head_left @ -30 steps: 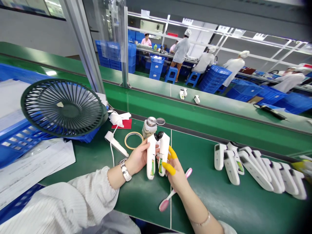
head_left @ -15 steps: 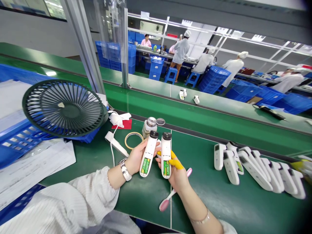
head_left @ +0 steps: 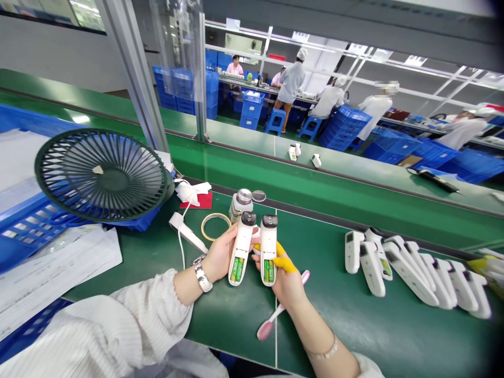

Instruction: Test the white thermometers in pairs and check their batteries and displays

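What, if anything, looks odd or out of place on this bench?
A pink-and-white brush lies aslant on the green table, partly hidden by the right wrist; it resembles a household item. The white devices in the left hand and the right hand show uncovered batteries. No spill is visible.

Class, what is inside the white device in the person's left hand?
Two green batteries lie side by side in the open lower end of the white device in the left hand. What lies beneath them is covered, and the closed upper part hides its inside.
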Tool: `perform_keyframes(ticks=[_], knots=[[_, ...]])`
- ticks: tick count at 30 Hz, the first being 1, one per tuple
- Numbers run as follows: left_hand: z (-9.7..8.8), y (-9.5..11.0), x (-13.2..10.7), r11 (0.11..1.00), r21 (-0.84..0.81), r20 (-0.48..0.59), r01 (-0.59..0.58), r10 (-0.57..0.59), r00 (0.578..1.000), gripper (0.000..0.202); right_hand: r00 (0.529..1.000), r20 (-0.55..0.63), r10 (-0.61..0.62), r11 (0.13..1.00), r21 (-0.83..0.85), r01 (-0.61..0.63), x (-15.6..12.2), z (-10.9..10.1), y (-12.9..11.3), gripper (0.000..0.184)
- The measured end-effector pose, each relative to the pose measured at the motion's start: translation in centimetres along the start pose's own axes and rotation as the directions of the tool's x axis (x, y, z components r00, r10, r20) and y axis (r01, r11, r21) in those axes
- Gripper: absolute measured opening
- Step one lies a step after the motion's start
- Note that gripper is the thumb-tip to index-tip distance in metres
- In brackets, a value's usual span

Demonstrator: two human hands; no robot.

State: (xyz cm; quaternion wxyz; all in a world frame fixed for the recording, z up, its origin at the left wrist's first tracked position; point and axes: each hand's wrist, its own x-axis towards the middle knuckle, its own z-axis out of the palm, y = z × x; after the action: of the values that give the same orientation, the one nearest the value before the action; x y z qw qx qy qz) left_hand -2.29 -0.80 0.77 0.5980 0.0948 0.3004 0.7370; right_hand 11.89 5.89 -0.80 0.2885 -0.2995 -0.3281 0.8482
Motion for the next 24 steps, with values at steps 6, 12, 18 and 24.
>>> perform_keyframes(ticks=[6, 12, 18, 24], knots=[[0.42, 0.14, -0.16, 1.0, -0.006, -0.012, 0.003, -0.003, 1.0, 0.035, 0.999, 0.035, -0.018, 0.999, -0.031, 0.019, 0.02, 0.01, 0.01, 0.059], [0.21, 0.1, -0.14, 1.0, -0.006, -0.016, 0.001, -0.001, 1.0, 0.037, 1.0, 0.026, -0.016, 0.999, -0.043, 0.017, -0.02, -0.02, -0.01, 0.059], [-0.09, -0.04, 0.03, 1.0, -0.021, -0.008, -0.003, 0.002, 1.0, 0.038, 1.0, 0.007, -0.011, 0.998, -0.059, 0.012, -0.07, -0.01, -0.09, 0.056], [-0.16, -0.12, 0.06, 1.0, -0.011, -0.004, 0.003, -0.003, 1.0, 0.036, 1.0, 0.001, -0.006, 0.999, -0.047, 0.006, 0.06, -0.11, -0.08, 0.05]])
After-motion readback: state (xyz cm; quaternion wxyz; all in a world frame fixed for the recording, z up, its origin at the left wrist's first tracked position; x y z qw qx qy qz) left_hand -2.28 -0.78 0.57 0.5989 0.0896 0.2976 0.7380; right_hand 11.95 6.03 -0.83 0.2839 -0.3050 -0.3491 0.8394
